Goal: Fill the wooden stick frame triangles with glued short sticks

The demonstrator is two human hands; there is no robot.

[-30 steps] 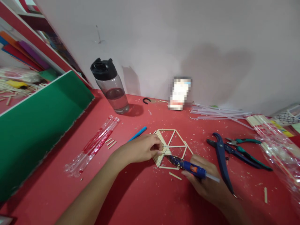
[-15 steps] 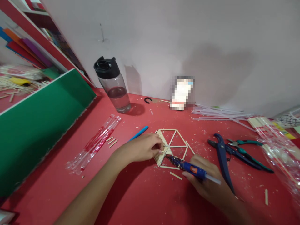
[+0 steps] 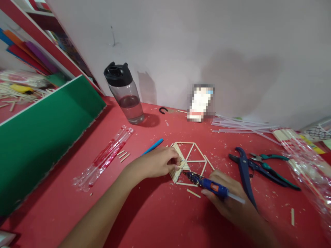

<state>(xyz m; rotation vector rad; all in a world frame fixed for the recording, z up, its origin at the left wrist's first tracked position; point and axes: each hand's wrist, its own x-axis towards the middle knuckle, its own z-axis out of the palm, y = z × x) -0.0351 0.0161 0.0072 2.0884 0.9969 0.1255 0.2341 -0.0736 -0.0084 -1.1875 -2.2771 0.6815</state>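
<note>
A hexagonal frame of thin wooden sticks (image 3: pixel 196 161) lies flat on the red table, its left part filled with sticks laid side by side. My left hand (image 3: pixel 165 161) rests at that filled part, thumb and index finger pinched; what they hold, if anything, is too small to make out. My right hand (image 3: pixel 227 193) is closed around a blue glue gun (image 3: pixel 213 187), whose dark tip touches or nearly touches the sticks near the frame's lower middle. A clear glue stick pokes out of its back end. One loose stick (image 3: pixel 193 193) lies just below the frame.
Left of my hands are a blue pen (image 3: pixel 153 147), short sticks (image 3: pixel 124 157), plastic wrappers (image 3: pixel 106 155) and a green panel (image 3: pixel 49 137). A bottle (image 3: pixel 125 93) and phone (image 3: pixel 200 103) stand behind. Cutters (image 3: pixel 244 175), pliers (image 3: pixel 271 165), glue sticks (image 3: pixel 240 124) and packed sticks (image 3: pixel 307 162) lie right.
Hardly anything differs. The glue gun and my right hand have shifted very slightly, while my left hand stays at the filled part of the frame.
</note>
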